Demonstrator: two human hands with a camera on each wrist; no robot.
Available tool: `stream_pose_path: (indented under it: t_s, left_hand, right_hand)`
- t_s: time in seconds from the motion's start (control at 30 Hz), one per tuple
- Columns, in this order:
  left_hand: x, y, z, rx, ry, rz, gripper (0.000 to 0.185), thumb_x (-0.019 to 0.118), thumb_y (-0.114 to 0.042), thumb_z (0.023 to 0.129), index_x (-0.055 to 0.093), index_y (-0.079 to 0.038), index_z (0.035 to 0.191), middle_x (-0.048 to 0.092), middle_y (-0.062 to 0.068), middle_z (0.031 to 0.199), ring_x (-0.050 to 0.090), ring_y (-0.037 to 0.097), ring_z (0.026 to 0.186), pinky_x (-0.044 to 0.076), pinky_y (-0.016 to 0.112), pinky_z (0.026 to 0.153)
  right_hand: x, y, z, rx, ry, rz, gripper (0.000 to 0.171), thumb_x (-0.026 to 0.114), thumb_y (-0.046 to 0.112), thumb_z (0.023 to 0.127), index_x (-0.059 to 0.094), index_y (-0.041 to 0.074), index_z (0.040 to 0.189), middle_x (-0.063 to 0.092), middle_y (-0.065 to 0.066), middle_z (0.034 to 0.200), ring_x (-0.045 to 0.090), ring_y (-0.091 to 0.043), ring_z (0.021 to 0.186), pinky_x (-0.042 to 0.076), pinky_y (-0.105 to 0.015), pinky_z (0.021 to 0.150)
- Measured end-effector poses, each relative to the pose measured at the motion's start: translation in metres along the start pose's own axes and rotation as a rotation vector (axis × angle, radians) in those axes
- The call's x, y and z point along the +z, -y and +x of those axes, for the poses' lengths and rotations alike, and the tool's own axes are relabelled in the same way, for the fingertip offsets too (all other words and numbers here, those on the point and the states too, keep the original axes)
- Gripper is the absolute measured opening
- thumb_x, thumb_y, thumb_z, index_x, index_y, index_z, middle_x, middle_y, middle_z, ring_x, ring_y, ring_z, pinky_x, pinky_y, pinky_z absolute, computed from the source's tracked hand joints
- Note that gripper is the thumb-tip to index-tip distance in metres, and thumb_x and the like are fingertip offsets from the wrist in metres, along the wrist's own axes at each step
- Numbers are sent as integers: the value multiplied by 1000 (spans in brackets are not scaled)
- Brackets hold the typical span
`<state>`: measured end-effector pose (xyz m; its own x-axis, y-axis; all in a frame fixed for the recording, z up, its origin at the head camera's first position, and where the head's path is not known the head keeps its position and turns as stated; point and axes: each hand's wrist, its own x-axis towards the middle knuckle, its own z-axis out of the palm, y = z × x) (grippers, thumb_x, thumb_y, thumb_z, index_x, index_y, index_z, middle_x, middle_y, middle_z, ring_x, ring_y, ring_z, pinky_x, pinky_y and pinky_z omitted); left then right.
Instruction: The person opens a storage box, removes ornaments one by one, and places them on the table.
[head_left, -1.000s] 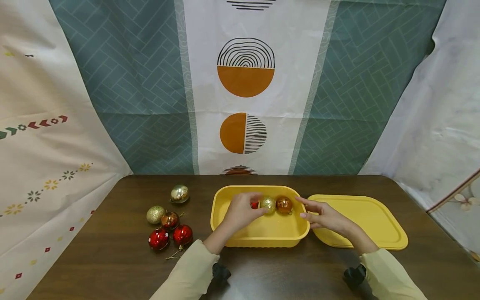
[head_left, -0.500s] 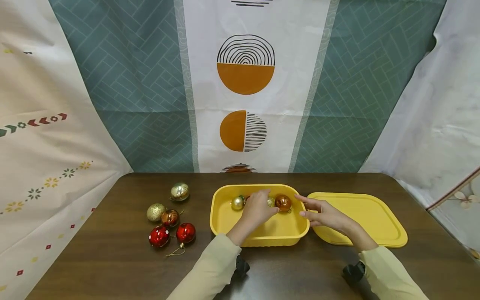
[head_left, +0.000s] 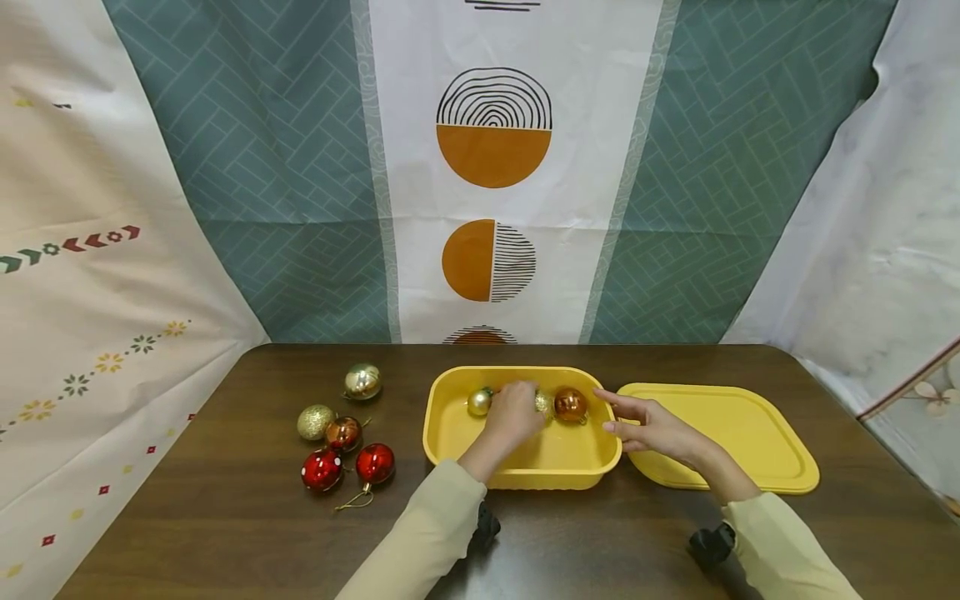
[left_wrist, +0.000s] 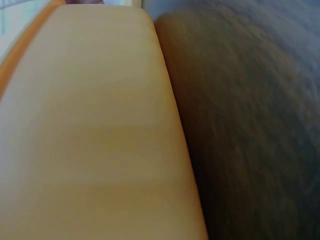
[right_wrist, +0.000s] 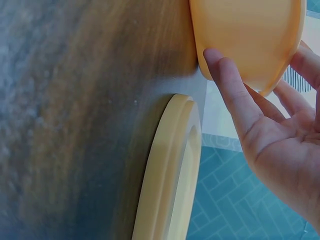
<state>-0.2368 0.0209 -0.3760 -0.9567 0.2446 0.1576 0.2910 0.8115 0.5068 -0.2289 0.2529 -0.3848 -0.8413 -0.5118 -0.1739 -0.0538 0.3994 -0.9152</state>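
Observation:
My left hand (head_left: 513, 414) reaches down into the yellow plastic box (head_left: 525, 480), its back turned up and its fingertips hidden. I cannot tell whether it grips an ornament there. Beside it lie a small gold ball ornament (head_left: 479, 402) on the left and a glittery gold ball ornament (head_left: 545, 403) on the right. Farther right is a copper-coloured ball ornament (head_left: 571, 405). At the box's right end, my right hand (head_left: 654, 429) rests its spread fingers on the rim. The right wrist view shows fingers (right_wrist: 232, 85) against the box's outer wall.
Several ball ornaments lie on the dark table left of the box: shiny gold (head_left: 363, 382), glittery gold (head_left: 315, 422), copper (head_left: 344, 434), spotted red (head_left: 322, 470) and plain red (head_left: 375, 463). A flat yellow lid (head_left: 723, 437) lies to the box's right. Patterned cloth (head_left: 300, 167) hangs behind.
My left hand has moved right and lower inside the box, uncovering the small gold ornament and covering the red one. The plain red ornament on the table has shifted slightly. My right hand stays put.

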Motion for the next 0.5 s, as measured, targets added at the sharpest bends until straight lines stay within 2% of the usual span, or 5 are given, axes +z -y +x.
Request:
stream_pose_path:
  t_s: [0.17, 0.33, 0.4, 0.5]
  left_hand:
    - [1, 0, 0, 19, -21, 40, 10, 64, 2, 69, 64, -4, 76, 63, 5, 74, 41, 12, 55, 31, 21, 44]
    - [1, -2, 0, 15, -35, 77, 20, 70, -5, 70, 69, -4, 90, 69, 6, 89, 62, 18, 71, 47, 26, 54]
    - [1, -2, -1, 9, -35, 82, 30, 71, -6, 71, 69, -4, 101, 68, 8, 99, 65, 23, 83, 51, 29, 61]
    - [2, -2, -1, 11, -27, 81, 33, 71, -6, 71, 68, -4, 104, 68, 8, 101, 65, 24, 85, 52, 31, 62]
  right_hand:
    - [0, 0, -1, 1, -8, -10, 65, 54, 25, 92, 22, 6, 144, 21, -34, 141, 51, -37, 113, 50, -39, 81]
    - [-1, 1, -1, 12, -18, -10, 64, 55, 25, 92, 23, 7, 144, 21, -33, 142, 49, -39, 115, 50, -39, 81]
    - [0, 0, -1, 11, -17, -2, 65, 55, 25, 91, 22, 6, 144, 20, -33, 142, 48, -39, 115, 50, -39, 81]
    - [1, 0, -1, 8, -16, 0, 65, 55, 24, 92, 22, 5, 144, 18, -34, 142, 47, -40, 116, 50, -39, 81]
